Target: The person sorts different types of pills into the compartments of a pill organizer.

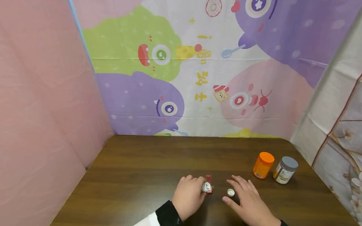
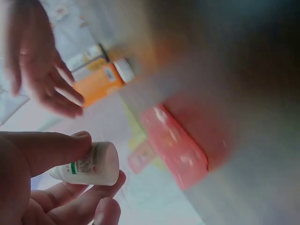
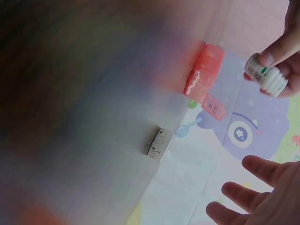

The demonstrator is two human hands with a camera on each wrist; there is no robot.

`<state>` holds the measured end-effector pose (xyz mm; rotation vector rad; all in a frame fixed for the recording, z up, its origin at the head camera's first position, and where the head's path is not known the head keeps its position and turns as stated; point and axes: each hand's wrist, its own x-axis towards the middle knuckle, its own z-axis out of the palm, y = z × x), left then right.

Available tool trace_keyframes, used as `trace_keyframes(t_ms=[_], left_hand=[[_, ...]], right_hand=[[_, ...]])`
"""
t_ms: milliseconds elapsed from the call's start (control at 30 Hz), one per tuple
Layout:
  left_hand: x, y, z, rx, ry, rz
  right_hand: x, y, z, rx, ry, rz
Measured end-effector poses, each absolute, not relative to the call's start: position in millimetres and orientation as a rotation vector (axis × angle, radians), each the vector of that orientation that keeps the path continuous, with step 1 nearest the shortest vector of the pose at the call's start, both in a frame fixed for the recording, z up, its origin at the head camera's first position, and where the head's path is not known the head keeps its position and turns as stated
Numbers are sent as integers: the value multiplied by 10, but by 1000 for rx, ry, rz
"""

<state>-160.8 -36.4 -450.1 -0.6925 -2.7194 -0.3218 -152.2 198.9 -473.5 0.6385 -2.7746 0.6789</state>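
My left hand (image 1: pixel 187 197) pinches a small white bottle (image 2: pixel 103 164) between thumb and fingers. The bottle is uncapped and tilted, its neck showing in the right wrist view. Beneath and beside it on the table lies a translucent red pill box (image 3: pixel 206 70), partly hidden in the head view. One lid flap (image 3: pixel 214 107) of the box stands open. A small white cap (image 1: pixel 231 192) lies on the table between the two hands. My right hand (image 1: pixel 250 201) hovers beside this cap with fingers spread, holding nothing.
Toward the back right stand an orange jar (image 1: pixel 263 165) and a white jar with a grey lid (image 1: pixel 285 170), both closed. The brown wooden table (image 1: pixel 158 157) meets a cartoon-print curtain (image 1: pixel 198 119) at its far edge. Pink cloth (image 1: pixel 51 94) hangs on the left.
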Motion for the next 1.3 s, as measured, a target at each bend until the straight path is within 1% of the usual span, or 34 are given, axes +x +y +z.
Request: trace_keyframes(t_ms=[200,433,767,967,1300], left_hand=[[-1477,-364,-4514,-701,-2820,-517],[-1378,-406,-4719,-801,-2973,-678],[-1366,-396,-4758,-872,-3007,-561],[-1373,-388,-4787,-866,-3030,-557],[-1373,-376,-4755,-887,-3040,-583]], right_hand=[[-1538,1990,-4710,640,-2783,673],[-1565,1976,-4731,615,-2833,663],[-1581,1974,-4724,595,-2889,653],[-1618,2006,-4724,647,-2817,502],[-1812,2045,-4678,631,-3055,357]])
